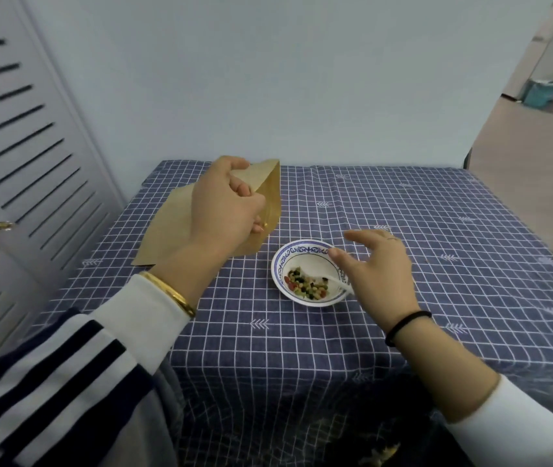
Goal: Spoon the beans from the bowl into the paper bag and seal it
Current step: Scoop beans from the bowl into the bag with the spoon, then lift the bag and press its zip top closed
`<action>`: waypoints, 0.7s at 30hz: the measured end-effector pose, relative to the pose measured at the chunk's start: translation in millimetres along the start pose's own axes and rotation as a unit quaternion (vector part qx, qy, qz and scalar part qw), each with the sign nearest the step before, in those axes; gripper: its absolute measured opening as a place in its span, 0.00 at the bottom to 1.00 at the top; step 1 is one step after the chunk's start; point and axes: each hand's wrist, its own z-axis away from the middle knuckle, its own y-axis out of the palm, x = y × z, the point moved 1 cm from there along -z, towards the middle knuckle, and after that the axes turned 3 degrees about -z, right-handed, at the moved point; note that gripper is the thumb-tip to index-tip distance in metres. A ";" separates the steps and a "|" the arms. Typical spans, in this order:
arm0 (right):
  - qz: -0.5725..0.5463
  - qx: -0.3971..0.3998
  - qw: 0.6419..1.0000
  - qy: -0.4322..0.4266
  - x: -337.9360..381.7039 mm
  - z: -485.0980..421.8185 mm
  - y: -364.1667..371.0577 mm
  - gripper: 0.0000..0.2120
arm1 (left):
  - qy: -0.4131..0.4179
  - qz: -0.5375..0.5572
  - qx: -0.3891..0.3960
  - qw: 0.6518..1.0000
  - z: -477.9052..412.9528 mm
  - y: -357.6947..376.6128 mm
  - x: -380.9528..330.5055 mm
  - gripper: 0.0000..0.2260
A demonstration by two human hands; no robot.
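Note:
A white bowl with a blue patterned rim (288, 257) stands mid-table and holds mixed beans (305, 285). A white spoon (330, 280) lies in it, handle toward the right. My right hand (381, 267) hovers over the bowl's right rim with fingers spread, holding nothing. My left hand (224, 207) grips the mouth of a brown paper bag (268, 193) and holds it open, to the left of the bowl and behind it. The bag's lower part rests on the table.
A second flat brown paper bag (163, 230) lies on the blue checked tablecloth (436, 230) under and left of the held bag. A louvred cabinet door (15, 146) stands at the left; the wall is right behind the table.

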 end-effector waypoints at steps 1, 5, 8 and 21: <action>-0.004 0.000 1.000 -0.018 6.6 0.7 1.7 0.21 | -0.001 0.017 -0.012 1.000 -0.4 -2.5 -3.4 0.24; -0.066 0.063 0.994 -0.062 33.2 7.1 18.8 0.25 | 0.000 0.076 -0.071 0.995 -2.4 -12.3 -17.1 0.23; -0.121 0.117 0.983 -0.071 51.4 9.1 37.1 0.31 | 0.005 0.122 -0.112 0.986 -2.8 -16.6 -24.7 0.21; -0.222 0.002 0.968 -0.120 101.0 -7.9 73.0 0.02 | 0.025 0.255 -0.184 0.949 3.1 -19.6 -41.2 0.20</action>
